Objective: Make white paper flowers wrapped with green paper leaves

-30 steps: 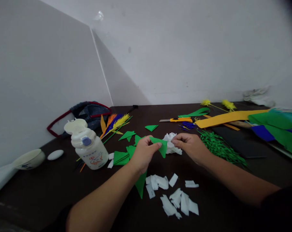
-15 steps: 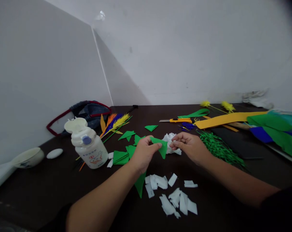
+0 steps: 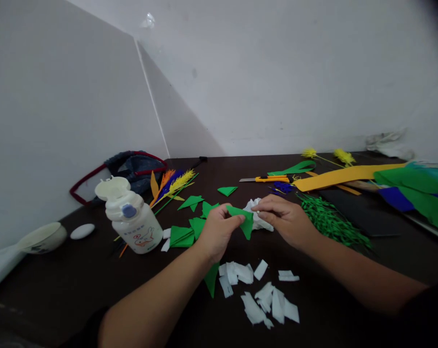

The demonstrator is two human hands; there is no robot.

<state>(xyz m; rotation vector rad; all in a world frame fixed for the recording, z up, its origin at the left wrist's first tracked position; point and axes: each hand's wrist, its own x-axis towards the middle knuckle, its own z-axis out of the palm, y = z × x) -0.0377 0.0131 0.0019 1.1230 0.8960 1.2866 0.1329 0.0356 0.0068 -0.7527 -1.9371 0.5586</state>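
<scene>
My left hand [image 3: 219, 232] pinches a green paper piece [image 3: 246, 223] between thumb and fingers, its pointed corner hanging down. Just right of it, my right hand [image 3: 289, 220] is closed in a pinch, with a tiny pale bit at the fingertips that I cannot make out. Behind the fingers lies a crumpled white tissue [image 3: 262, 223], partly hidden. Several folded green pieces [image 3: 181, 237] lie left of my left hand, and one more green triangle [image 3: 227, 191] sits farther back. White paper strips [image 3: 240, 272] are scattered on the dark table below my hands.
A white bottle [image 3: 137, 227] with its lid up stands at left, near a white oval object [image 3: 82, 231] and a bowl [image 3: 43, 237]. A yellow utility knife [image 3: 265, 179] lies at the back with its blade out. Green shredded strands [image 3: 331, 222] and a yellow strip [image 3: 334, 178] lie right.
My right hand has shifted slightly, its fingertips now pointing left toward the green paper piece. The left hand keeps its pinch; the view has moved a little.
</scene>
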